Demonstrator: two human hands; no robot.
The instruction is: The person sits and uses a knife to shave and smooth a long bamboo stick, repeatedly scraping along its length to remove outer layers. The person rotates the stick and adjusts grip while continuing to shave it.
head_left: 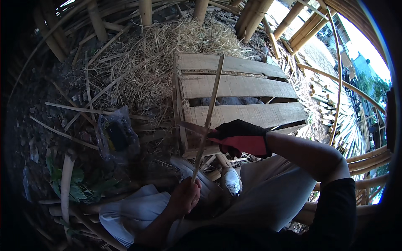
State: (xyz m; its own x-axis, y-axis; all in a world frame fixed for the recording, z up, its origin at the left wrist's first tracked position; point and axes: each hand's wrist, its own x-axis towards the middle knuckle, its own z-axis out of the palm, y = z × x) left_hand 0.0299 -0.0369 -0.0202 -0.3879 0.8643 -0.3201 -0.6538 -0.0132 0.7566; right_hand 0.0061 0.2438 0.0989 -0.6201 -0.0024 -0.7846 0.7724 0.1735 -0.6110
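My bare left hand (185,196) is closed round the lower part of a long, thin bamboo strip (212,104), which slants up and away past the crate's near left corner. On my right hand (243,137) is a black and red work glove. Its fingers are wrapped round the handle of a knife, mostly hidden in the glove. The knife's blade (191,127) points left and crosses the strip about halfway up. Whether the edge bites into the bamboo I cannot tell.
A slatted wooden crate (240,86) stands ahead, with a heap of shavings (146,62) behind it. At left lies a clear plastic bag (118,133) with something dark inside. Cut bamboo poles (331,108) are piled at right. My shoe (231,181) is below the crate.
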